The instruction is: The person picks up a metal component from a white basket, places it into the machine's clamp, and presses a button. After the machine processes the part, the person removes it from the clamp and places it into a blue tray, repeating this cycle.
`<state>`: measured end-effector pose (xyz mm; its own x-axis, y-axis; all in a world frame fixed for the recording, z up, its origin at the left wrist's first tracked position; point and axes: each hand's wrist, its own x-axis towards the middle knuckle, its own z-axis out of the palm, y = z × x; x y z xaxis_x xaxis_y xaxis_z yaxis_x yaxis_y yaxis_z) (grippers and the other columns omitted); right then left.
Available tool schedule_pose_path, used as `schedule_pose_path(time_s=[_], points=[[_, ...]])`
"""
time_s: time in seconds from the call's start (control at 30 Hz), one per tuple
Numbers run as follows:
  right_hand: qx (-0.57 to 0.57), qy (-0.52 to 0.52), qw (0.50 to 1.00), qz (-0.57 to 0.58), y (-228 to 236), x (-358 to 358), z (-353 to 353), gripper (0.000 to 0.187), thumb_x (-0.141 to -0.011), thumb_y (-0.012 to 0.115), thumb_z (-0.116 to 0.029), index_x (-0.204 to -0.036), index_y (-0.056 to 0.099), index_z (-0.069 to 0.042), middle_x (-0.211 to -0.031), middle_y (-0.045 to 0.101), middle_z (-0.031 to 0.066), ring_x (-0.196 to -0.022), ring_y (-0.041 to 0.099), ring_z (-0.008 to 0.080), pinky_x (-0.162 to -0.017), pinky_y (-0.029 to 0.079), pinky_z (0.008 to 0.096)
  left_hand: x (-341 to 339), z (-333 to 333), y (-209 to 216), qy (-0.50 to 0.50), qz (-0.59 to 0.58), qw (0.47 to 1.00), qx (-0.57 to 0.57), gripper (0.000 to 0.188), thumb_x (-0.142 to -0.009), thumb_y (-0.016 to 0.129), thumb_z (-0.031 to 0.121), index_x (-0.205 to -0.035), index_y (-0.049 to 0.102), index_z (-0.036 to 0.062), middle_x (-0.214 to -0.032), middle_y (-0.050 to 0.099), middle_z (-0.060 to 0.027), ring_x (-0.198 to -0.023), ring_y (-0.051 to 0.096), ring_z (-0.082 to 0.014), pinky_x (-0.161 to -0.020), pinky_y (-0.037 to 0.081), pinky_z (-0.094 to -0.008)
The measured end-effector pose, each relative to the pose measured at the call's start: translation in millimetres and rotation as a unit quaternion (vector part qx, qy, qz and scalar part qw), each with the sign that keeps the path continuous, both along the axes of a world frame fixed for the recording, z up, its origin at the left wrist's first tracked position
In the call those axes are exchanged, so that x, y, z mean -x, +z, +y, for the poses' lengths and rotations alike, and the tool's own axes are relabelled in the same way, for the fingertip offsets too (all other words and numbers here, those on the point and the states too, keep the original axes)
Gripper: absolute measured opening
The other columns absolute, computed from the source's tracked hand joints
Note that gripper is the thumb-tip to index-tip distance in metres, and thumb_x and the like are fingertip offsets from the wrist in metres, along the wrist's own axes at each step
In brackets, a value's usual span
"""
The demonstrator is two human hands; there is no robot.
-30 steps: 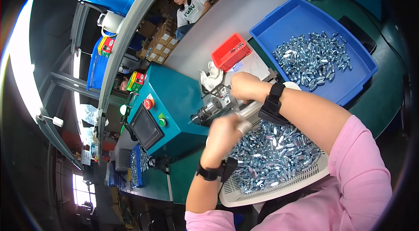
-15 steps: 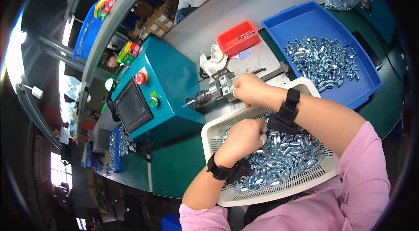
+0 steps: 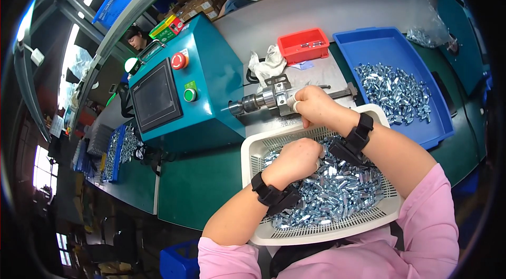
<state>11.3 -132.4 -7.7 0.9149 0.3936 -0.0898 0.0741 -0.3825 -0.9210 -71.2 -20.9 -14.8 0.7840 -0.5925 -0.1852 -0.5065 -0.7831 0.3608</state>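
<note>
My left hand (image 3: 299, 160) is closed, knuckles up, over shiny metal fittings (image 3: 337, 200) heaped in a cream plastic basket (image 3: 321, 236). Its fingertips are hidden, so what they hold cannot be made out. Farther off, my right hand (image 3: 319, 106) is closed at the right end of a metal clamping fixture (image 3: 278, 93), thumb and fingers drawn together. White coverings show on some of its fingers; anything pinched there is too small to tell. Left of the fixture, a silver chuck (image 3: 247, 104) projects from a teal machine (image 3: 213, 76).
A red bin (image 3: 303, 56) with a few metal pieces stands behind the fixture, beside a white cloth (image 3: 268, 64). On the right, a blue tray (image 3: 369, 41) holds many similar fittings. The machine carries a screen (image 3: 156, 97), a red button (image 3: 179, 60) and a green button (image 3: 190, 94).
The whole view has shifted and tilted slightly. Both hands stay closed in nearly the same places, the left over the basket's fittings and the right at the fixture.
</note>
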Motion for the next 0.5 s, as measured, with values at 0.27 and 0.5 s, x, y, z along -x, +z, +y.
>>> schedule_pose_path(time_s=[0.27,0.5], points=[[0.057,-0.020,0.996,-0.070,15.0,3.8,-6.5,0.024,-0.081,0.055,-0.016,-0.072,0.060,0.006,-0.057,0.058,0.0148,-0.045,0.059,0.0206,-0.046,0.048,0.0338,-8.0,9.0,-13.1,-0.044,-0.046,0.991,0.120,0.020,-0.061,0.058,0.002,-0.079,0.065,0.0024,-0.076,0.062,-0.0182,-0.078,0.061,-0.0342,-0.071,0.048,-0.0419],[0.036,-0.048,0.996,-0.065,11.8,-7.4,-4.9,0.029,-0.081,0.057,-0.021,-0.073,0.059,0.007,-0.060,0.059,0.0152,-0.045,0.060,0.0213,-0.049,0.049,0.0333,-12.8,10.9,-13.2,-0.040,-0.025,0.976,0.211,0.020,-0.064,0.060,0.007,-0.082,0.066,-0.0001,-0.072,0.063,-0.0164,-0.066,0.061,-0.0301,-0.064,0.049,-0.0361]])
